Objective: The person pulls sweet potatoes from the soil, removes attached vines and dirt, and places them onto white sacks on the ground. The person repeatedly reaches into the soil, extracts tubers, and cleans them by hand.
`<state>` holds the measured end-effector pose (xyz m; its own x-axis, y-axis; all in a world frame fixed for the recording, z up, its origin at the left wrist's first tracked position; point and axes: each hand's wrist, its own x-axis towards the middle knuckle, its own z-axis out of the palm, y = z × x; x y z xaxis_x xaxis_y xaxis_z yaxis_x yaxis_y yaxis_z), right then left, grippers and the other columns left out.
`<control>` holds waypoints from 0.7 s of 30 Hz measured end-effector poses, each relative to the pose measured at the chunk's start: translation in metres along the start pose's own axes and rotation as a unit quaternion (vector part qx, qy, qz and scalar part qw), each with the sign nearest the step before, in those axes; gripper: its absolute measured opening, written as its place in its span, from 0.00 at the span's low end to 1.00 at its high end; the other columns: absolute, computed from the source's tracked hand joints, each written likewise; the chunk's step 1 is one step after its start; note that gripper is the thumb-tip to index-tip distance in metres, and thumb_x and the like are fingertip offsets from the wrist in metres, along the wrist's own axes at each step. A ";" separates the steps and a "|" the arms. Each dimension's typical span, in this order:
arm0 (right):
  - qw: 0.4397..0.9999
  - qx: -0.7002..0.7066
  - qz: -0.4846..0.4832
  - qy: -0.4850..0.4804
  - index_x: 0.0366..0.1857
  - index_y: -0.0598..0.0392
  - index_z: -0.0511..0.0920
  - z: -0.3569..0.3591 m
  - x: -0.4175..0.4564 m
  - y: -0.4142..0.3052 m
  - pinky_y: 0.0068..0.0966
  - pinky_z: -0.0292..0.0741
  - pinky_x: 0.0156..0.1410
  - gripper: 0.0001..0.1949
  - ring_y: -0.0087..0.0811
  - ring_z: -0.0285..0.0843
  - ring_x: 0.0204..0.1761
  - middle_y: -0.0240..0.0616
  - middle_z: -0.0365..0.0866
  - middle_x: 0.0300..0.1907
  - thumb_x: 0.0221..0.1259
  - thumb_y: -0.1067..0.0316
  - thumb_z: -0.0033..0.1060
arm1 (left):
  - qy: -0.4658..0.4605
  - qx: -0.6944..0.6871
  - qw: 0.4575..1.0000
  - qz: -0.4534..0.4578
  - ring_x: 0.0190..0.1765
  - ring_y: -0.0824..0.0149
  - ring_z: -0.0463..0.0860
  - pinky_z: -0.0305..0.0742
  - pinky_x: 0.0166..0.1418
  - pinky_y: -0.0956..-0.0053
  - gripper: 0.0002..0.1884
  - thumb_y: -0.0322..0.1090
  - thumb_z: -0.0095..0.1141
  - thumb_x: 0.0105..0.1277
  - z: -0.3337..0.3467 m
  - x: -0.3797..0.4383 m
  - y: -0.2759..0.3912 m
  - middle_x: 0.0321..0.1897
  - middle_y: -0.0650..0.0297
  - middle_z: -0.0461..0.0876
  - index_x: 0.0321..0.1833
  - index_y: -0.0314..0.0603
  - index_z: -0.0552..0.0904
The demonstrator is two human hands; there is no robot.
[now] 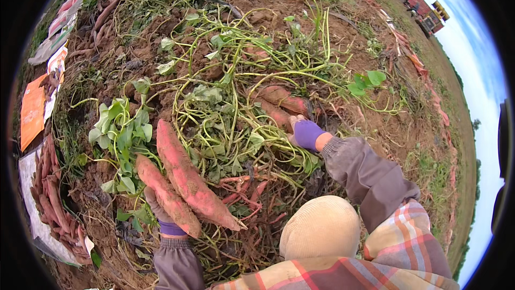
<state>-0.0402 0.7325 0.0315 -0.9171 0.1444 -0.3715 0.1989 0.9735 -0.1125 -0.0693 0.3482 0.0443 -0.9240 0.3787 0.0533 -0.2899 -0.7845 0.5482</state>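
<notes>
My left hand point(160, 206), in a soiled glove with a purple cuff, is wrapped around the underside of a soil-coated sweet potato point(165, 194). Pressed along that root is a larger red-skinned sweet potato point(189, 177); whether my left hand also supports it is hidden. Farther out, my right hand point(302, 132), gloved in purple, has its fingers on the near end of a sweet potato point(274, 112) lying among vines. A second sweet potato point(285, 97) lies right beside that one. Some fingertips of both hands are out of sight.
Tangled sweet potato vines point(217, 129) cover the soil between my hands. A heap of sweet potatoes point(54, 193) lies on a white sack at left, near an orange sack point(33, 109). My knee point(322, 227) rises in front. A red truck point(420, 8) stands far off.
</notes>
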 end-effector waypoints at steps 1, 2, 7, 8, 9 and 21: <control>0.999 0.003 -0.013 -0.035 0.52 0.62 0.72 0.004 -0.016 -0.009 0.42 0.75 0.56 0.18 0.52 0.80 0.51 0.57 0.78 0.50 0.61 0.63 0.50 | -0.007 -0.010 1.000 -0.017 0.80 0.57 0.47 0.48 0.80 0.58 0.44 0.69 0.41 0.65 0.000 -0.006 0.003 0.80 0.63 0.45 0.79 0.60 0.46; 0.994 -0.021 -0.092 -0.062 0.55 0.59 0.72 0.012 -0.030 -0.015 0.43 0.76 0.54 0.19 0.51 0.80 0.50 0.55 0.79 0.49 0.59 0.67 0.48 | -0.005 -0.049 0.998 -0.032 0.77 0.55 0.56 0.54 0.78 0.56 0.43 0.67 0.46 0.66 -0.016 -0.012 0.002 0.77 0.59 0.53 0.78 0.54 0.53; 0.990 -0.015 -0.138 -0.002 0.51 0.54 0.77 0.023 -0.034 -0.001 0.42 0.77 0.49 0.17 0.48 0.83 0.46 0.47 0.82 0.45 0.56 0.69 0.51 | 0.016 -0.172 0.980 -0.101 0.72 0.53 0.64 0.59 0.76 0.54 0.45 0.64 0.55 0.63 -0.063 -0.028 -0.011 0.73 0.55 0.62 0.75 0.42 0.58; 0.991 -0.012 -0.131 -0.002 0.50 0.54 0.78 0.018 -0.027 0.002 0.41 0.78 0.48 0.17 0.47 0.83 0.45 0.46 0.82 0.44 0.55 0.69 0.51 | 0.017 -0.195 0.974 -0.116 0.71 0.52 0.66 0.60 0.75 0.54 0.45 0.63 0.57 0.63 -0.065 -0.029 -0.014 0.72 0.54 0.64 0.74 0.39 0.58; 0.991 -0.055 -0.122 -0.004 0.51 0.54 0.78 0.009 -0.019 -0.003 0.41 0.77 0.49 0.18 0.45 0.82 0.46 0.45 0.82 0.45 0.55 0.69 0.52 | 0.022 -0.193 0.974 -0.115 0.70 0.52 0.67 0.62 0.74 0.54 0.43 0.62 0.57 0.63 -0.066 -0.030 -0.015 0.71 0.55 0.65 0.73 0.41 0.61; 0.991 -0.112 0.068 0.007 0.61 0.61 0.68 -0.034 0.125 -0.001 0.39 0.71 0.63 0.37 0.50 0.75 0.58 0.54 0.75 0.58 0.45 0.53 0.68 | 0.057 -0.127 0.981 -0.138 0.71 0.52 0.66 0.61 0.75 0.54 0.48 0.61 0.61 0.61 -0.052 -0.032 -0.014 0.71 0.52 0.63 0.74 0.32 0.56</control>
<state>-0.1664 0.7556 0.0165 -0.8916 0.2787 -0.3569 0.2413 0.9594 0.1462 -0.0487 0.3212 -0.0084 -0.8194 0.5477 -0.1690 -0.5720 -0.7621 0.3033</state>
